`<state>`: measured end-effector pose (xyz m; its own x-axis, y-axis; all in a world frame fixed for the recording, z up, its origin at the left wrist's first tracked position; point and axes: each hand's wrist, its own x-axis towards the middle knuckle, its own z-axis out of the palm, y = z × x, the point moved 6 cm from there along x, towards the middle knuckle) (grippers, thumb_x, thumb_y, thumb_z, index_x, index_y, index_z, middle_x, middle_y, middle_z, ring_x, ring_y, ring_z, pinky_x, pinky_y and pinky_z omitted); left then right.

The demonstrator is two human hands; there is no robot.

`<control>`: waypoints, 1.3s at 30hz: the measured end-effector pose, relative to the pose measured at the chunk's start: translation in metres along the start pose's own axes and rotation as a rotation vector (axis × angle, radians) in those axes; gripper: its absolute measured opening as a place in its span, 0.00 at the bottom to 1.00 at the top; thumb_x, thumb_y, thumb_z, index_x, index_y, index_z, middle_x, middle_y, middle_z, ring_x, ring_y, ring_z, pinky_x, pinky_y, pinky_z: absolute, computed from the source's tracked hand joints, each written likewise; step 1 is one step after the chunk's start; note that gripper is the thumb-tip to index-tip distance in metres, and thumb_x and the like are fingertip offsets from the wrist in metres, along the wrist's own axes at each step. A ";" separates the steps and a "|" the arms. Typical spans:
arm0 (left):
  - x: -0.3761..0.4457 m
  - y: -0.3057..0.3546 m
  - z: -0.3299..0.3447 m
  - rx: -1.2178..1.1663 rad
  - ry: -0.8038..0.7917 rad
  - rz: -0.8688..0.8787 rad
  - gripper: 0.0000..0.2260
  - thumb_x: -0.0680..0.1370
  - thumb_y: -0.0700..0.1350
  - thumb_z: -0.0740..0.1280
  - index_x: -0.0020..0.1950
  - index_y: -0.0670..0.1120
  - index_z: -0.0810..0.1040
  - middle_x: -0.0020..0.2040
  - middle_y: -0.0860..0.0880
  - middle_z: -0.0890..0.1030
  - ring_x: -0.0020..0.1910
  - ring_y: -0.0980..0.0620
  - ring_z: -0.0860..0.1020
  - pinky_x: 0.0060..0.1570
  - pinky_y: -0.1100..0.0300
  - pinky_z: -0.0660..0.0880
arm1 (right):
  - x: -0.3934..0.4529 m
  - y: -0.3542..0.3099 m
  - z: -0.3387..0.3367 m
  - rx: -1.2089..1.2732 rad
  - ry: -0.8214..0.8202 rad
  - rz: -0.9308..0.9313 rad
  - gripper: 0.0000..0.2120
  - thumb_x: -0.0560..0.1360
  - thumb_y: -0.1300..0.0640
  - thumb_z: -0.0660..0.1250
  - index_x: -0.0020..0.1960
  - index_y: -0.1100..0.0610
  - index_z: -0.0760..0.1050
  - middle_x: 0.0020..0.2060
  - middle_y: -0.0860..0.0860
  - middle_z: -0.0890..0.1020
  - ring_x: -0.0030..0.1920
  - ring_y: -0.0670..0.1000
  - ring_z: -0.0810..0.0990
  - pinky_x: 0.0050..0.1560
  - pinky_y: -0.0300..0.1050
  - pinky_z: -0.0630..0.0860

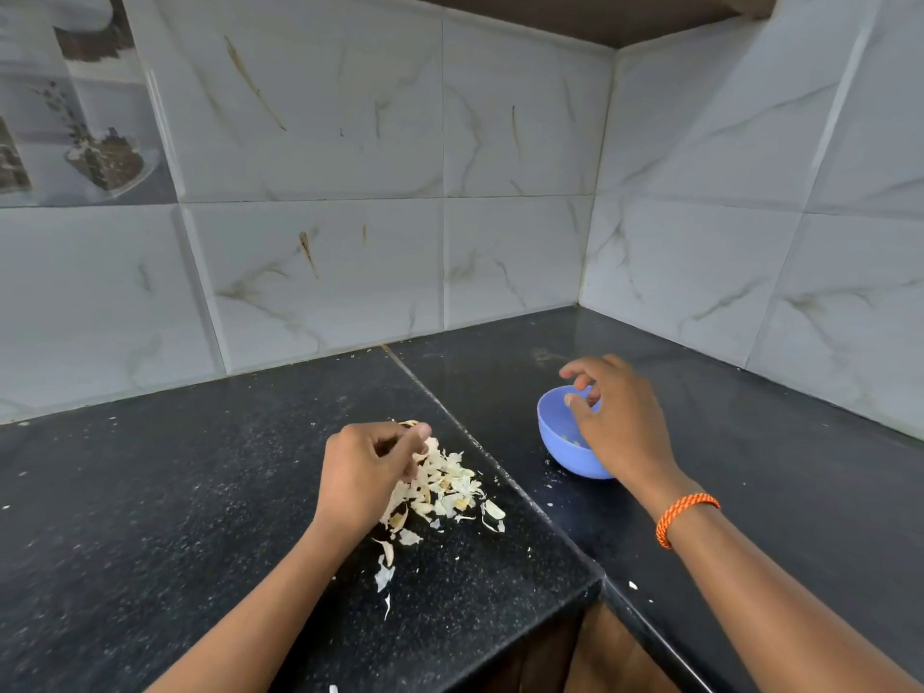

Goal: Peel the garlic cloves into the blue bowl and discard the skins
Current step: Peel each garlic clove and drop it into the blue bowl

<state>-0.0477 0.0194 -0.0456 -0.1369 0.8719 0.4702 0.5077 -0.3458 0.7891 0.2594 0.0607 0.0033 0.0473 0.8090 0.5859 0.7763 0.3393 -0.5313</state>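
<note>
Garlic skins (pixel 445 485) are piled on black speckled bench (pixel 150 517), left of blue bowl (pixel 562 437); left hand (pixel 367 475) fingers curled at pile, grasp unclear; right hand (pixel 617 420) fingers loosely spread over bowl; marbled tile walls (pixel 320 192) behind.

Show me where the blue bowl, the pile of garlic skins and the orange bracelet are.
blue bowl (pixel 554 435): head view, left outer wall.
pile of garlic skins (pixel 450 485): head view, middle of the heap.
orange bracelet (pixel 686 516): head view, band on right wrist.

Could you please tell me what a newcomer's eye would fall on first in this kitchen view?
Probably the blue bowl on the dark counter, with the right hand over it. Next, the pale heap of garlic skins left of the bowl, under the left hand.
</note>
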 end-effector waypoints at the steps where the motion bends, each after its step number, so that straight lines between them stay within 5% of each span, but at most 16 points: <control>1: 0.002 -0.003 -0.004 0.005 0.014 -0.017 0.12 0.81 0.49 0.76 0.38 0.51 0.87 0.32 0.53 0.85 0.30 0.54 0.82 0.36 0.60 0.78 | -0.002 -0.009 0.002 0.030 0.011 -0.027 0.10 0.80 0.61 0.71 0.57 0.48 0.83 0.48 0.43 0.80 0.44 0.44 0.79 0.45 0.44 0.73; 5: 0.012 -0.009 -0.020 -0.034 -0.010 -0.035 0.08 0.77 0.39 0.80 0.46 0.52 0.88 0.42 0.56 0.88 0.44 0.56 0.87 0.51 0.58 0.85 | -0.016 -0.050 0.028 0.109 -0.151 -0.152 0.07 0.82 0.56 0.70 0.57 0.47 0.84 0.46 0.42 0.81 0.45 0.44 0.79 0.47 0.44 0.78; 8: 0.015 -0.016 -0.032 -0.074 0.003 -0.093 0.02 0.80 0.44 0.77 0.49 0.51 0.89 0.39 0.53 0.89 0.42 0.53 0.88 0.51 0.53 0.85 | -0.030 -0.075 0.060 0.111 -0.369 -0.224 0.07 0.83 0.55 0.69 0.57 0.46 0.84 0.46 0.40 0.82 0.46 0.42 0.80 0.47 0.48 0.81; 13: 0.020 -0.029 -0.039 0.031 0.017 -0.063 0.05 0.80 0.44 0.78 0.52 0.54 0.90 0.49 0.59 0.88 0.48 0.64 0.84 0.55 0.62 0.81 | -0.049 -0.107 0.106 0.058 -0.628 -0.317 0.09 0.83 0.55 0.70 0.60 0.47 0.85 0.56 0.43 0.82 0.58 0.42 0.72 0.60 0.48 0.73; 16: 0.020 -0.035 -0.033 0.041 -0.031 -0.109 0.12 0.85 0.43 0.70 0.65 0.54 0.86 0.43 0.59 0.89 0.46 0.54 0.87 0.50 0.63 0.80 | -0.059 -0.122 0.123 0.065 -0.749 -0.354 0.12 0.82 0.52 0.71 0.65 0.46 0.84 0.60 0.44 0.79 0.64 0.46 0.71 0.64 0.50 0.72; 18: 0.020 -0.037 -0.030 0.064 -0.045 -0.111 0.11 0.85 0.42 0.69 0.62 0.55 0.87 0.42 0.61 0.88 0.45 0.51 0.87 0.51 0.57 0.82 | -0.067 -0.125 0.133 0.013 -0.817 -0.376 0.16 0.81 0.48 0.72 0.68 0.44 0.81 0.61 0.45 0.77 0.67 0.47 0.70 0.65 0.49 0.71; 22: 0.020 -0.039 -0.024 0.046 -0.072 -0.123 0.08 0.84 0.43 0.71 0.54 0.53 0.90 0.43 0.59 0.89 0.46 0.63 0.85 0.53 0.61 0.81 | -0.071 -0.127 0.138 0.030 -0.774 -0.388 0.07 0.81 0.54 0.73 0.59 0.48 0.85 0.51 0.44 0.81 0.47 0.43 0.79 0.48 0.41 0.75; 26: 0.020 -0.037 -0.022 0.059 -0.095 -0.096 0.07 0.83 0.43 0.72 0.53 0.53 0.91 0.43 0.58 0.89 0.45 0.63 0.85 0.49 0.63 0.79 | -0.056 -0.121 0.131 0.151 -0.683 -0.285 0.05 0.81 0.59 0.72 0.52 0.49 0.85 0.41 0.47 0.86 0.37 0.47 0.83 0.43 0.50 0.82; 29: 0.022 -0.038 -0.020 0.106 -0.204 -0.078 0.08 0.81 0.42 0.75 0.49 0.54 0.91 0.40 0.61 0.87 0.41 0.66 0.82 0.43 0.69 0.76 | -0.041 -0.109 0.122 0.185 -0.592 -0.217 0.09 0.81 0.60 0.71 0.52 0.46 0.86 0.43 0.43 0.87 0.42 0.43 0.85 0.48 0.49 0.85; 33: 0.021 -0.041 -0.018 0.290 -0.413 -0.056 0.09 0.79 0.42 0.75 0.47 0.56 0.90 0.43 0.59 0.88 0.43 0.64 0.81 0.46 0.60 0.75 | -0.039 -0.096 0.112 0.015 -0.574 -0.218 0.12 0.84 0.59 0.67 0.55 0.45 0.87 0.50 0.43 0.88 0.39 0.43 0.83 0.46 0.50 0.83; 39: 0.018 -0.041 -0.021 0.437 -0.491 -0.056 0.07 0.75 0.49 0.81 0.50 0.59 0.87 0.45 0.60 0.85 0.47 0.63 0.80 0.46 0.58 0.75 | -0.052 -0.098 0.099 -0.175 -0.497 -0.303 0.12 0.84 0.58 0.65 0.53 0.45 0.85 0.55 0.42 0.81 0.57 0.45 0.78 0.51 0.46 0.79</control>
<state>-0.0883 0.0420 -0.0610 0.1786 0.9770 0.1163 0.8239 -0.2131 0.5252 0.1188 0.0326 -0.0354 -0.4582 0.8304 0.3170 0.8031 0.5396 -0.2526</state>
